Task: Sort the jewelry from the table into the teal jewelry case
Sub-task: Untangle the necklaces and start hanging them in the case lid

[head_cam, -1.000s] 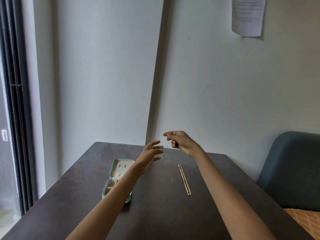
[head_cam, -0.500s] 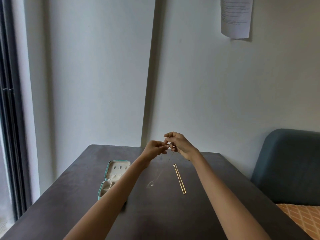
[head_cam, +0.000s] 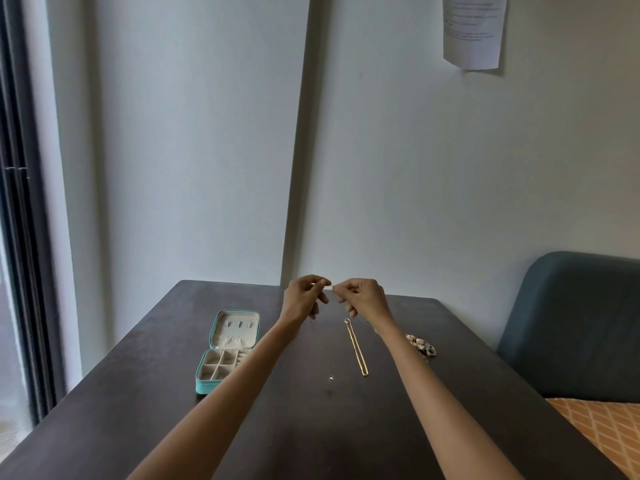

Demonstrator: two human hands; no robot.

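Both hands are raised over the far part of the dark table [head_cam: 311, 427]. My left hand [head_cam: 304, 296] and my right hand [head_cam: 362, 297] pinch the two ends of a very thin silver chain, fingertips almost touching. The chain hangs down, and its small pendant [head_cam: 331, 378] rests on the table. A gold chain [head_cam: 356, 348] lies straight on the table below my right hand. The teal jewelry case [head_cam: 228, 351] lies open to the left, with cream compartments, partly hidden by my left forearm.
A small heap of pale jewelry [head_cam: 420, 344] lies right of my right forearm. A blue-grey chair back [head_cam: 571, 323] stands at the table's right side, with an orange patterned cushion [head_cam: 602, 431]. A paper sheet [head_cam: 472, 29] hangs on the wall. A dark window frame [head_cam: 20, 237] is at left.
My left hand has closed in from open fingers and now pinches the thin chain next to my right hand. The camera has shifted, and the heap of jewelry at right has come into view.
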